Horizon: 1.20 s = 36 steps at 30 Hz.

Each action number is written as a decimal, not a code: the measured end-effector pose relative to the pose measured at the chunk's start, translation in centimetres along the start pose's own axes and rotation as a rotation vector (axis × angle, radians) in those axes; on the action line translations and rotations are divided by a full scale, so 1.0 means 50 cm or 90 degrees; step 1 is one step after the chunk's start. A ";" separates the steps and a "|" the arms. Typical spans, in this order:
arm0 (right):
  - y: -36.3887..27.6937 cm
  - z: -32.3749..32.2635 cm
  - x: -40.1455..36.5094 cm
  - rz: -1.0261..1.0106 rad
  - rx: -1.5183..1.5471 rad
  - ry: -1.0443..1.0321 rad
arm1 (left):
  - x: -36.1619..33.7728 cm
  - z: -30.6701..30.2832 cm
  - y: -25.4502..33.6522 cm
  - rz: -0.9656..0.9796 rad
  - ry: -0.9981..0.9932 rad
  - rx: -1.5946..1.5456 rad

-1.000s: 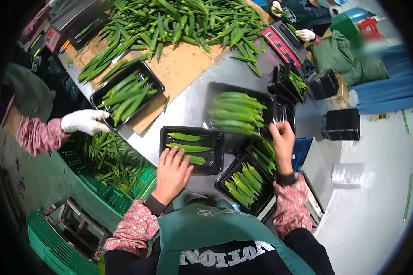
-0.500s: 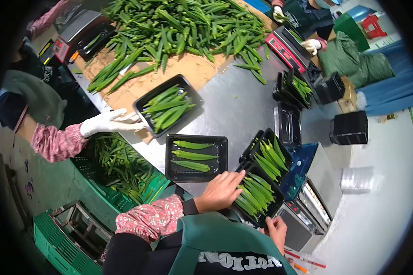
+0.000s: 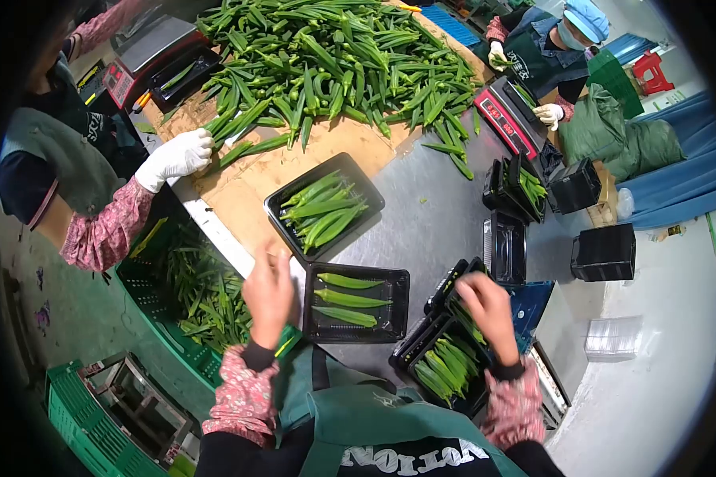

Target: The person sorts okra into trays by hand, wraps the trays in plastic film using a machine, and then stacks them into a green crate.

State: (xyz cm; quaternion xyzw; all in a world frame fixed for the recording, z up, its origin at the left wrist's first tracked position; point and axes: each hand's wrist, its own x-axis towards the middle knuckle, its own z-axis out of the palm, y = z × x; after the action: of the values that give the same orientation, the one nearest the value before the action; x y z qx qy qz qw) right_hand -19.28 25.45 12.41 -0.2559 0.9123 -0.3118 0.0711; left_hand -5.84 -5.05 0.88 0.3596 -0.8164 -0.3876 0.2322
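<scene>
Your left hand (image 3: 269, 296) is near the left edge of the counter (image 3: 433, 195), just beside a black tray (image 3: 394, 308) at the near edge, where three okra pods (image 3: 352, 300) lie side by side; behind it, a second tray (image 3: 363, 178) with a loose bunch of okra (image 3: 326, 211) sits partly on the cardboard (image 3: 239, 191). Your right hand (image 3: 489, 308) is above the filled trays (image 3: 475, 391) toward the near right corner, fingers bent downward. Both hands look blurred, so I can't tell whether either is pinching anything.
</scene>
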 end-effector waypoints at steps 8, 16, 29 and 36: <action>0.077 0.335 0.423 -0.024 -0.017 -0.016 | 0.114 0.110 -0.055 0.027 -0.164 0.033; 0.113 0.076 0.253 0.099 0.085 0.079 | 0.160 0.099 0.152 0.118 -0.317 -0.117; 0.193 -0.176 -0.195 0.256 -0.512 0.060 | -0.089 0.421 0.354 0.350 -0.807 -0.077; 0.077 -0.189 0.032 0.019 -0.256 -0.044 | -0.085 0.395 0.252 0.441 -0.694 -0.143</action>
State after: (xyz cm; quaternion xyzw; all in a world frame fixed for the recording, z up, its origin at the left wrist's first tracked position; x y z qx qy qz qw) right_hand -24.99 32.27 17.64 -0.2617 0.9569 -0.1133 0.0542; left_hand -21.28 12.95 -1.15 -0.1985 -0.8401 -0.5002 -0.0672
